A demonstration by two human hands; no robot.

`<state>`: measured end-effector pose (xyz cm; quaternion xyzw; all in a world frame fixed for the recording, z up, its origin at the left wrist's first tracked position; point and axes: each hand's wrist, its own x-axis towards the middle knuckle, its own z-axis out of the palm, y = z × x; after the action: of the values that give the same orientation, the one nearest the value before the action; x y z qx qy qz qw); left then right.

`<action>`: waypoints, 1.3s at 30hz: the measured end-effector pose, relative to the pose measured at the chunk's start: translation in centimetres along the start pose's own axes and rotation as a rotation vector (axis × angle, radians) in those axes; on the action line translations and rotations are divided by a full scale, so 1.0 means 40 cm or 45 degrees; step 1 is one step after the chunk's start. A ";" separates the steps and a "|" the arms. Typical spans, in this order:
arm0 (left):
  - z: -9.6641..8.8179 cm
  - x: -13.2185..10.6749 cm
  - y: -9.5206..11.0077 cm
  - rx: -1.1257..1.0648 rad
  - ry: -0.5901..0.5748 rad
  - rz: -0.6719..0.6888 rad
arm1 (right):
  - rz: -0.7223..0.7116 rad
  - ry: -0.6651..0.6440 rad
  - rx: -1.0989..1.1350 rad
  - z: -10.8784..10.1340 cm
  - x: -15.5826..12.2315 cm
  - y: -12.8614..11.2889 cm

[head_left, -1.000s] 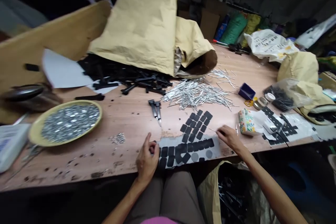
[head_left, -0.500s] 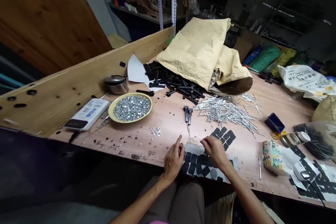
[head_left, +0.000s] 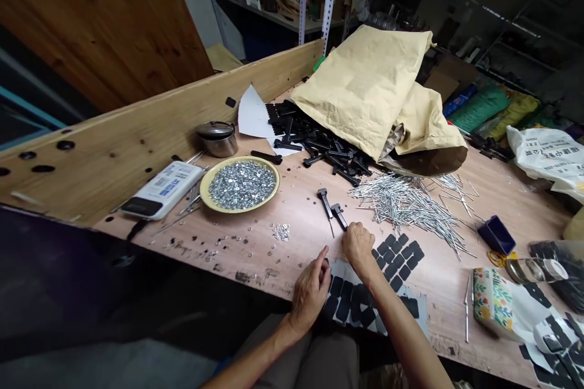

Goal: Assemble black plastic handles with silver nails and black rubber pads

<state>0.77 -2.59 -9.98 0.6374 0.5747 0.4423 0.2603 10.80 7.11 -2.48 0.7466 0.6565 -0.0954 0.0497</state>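
My right hand (head_left: 359, 247) is closed at the lower end of a black T-shaped plastic part (head_left: 336, 213), whose far end points out past my fingers. Beside it lies a second black T-shaped part (head_left: 323, 199) with a thin metal rod sticking out. My left hand (head_left: 311, 289) is held at the left end of a pale sheet with black pads (head_left: 344, 298). Its index finger points forward and the other fingers curl in; whatever they hold is hidden. More black rounded pads (head_left: 396, 258) lie just right of my right hand.
A yellow bowl (head_left: 204, 192) of small metal pieces stands left, near loose nuts (head_left: 280, 231) and a white scale (head_left: 159, 191). Behind are black parts (head_left: 331, 155), metal rods (head_left: 406, 203) and paper sacks (head_left: 365, 82). A blue tray (head_left: 496, 235) and floral box (head_left: 493, 301) sit right.
My right hand has moved forward from above the pad sheet to one T-shaped part, which now lies askew from its neighbour. My left hand keeps its shape. The view has swung slightly left.
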 end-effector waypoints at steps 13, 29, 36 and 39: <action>-0.216 0.116 0.144 -0.946 -0.272 -0.622 | -1.469 0.747 0.046 -0.056 -0.192 0.215; -0.293 0.074 0.019 -1.577 -0.041 -1.392 | -1.056 0.379 0.537 0.086 -0.072 -0.052; -0.324 0.055 0.009 -1.486 -0.049 -1.421 | -0.736 0.165 0.137 0.115 -0.028 -0.168; -0.321 0.058 0.006 -1.467 -0.085 -1.324 | -0.653 0.098 0.040 0.107 -0.028 -0.195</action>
<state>-10.32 -2.66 -3.10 0.0631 0.4711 0.4729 0.7419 2.61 6.19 -6.03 0.5594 0.8243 -0.0867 -0.0129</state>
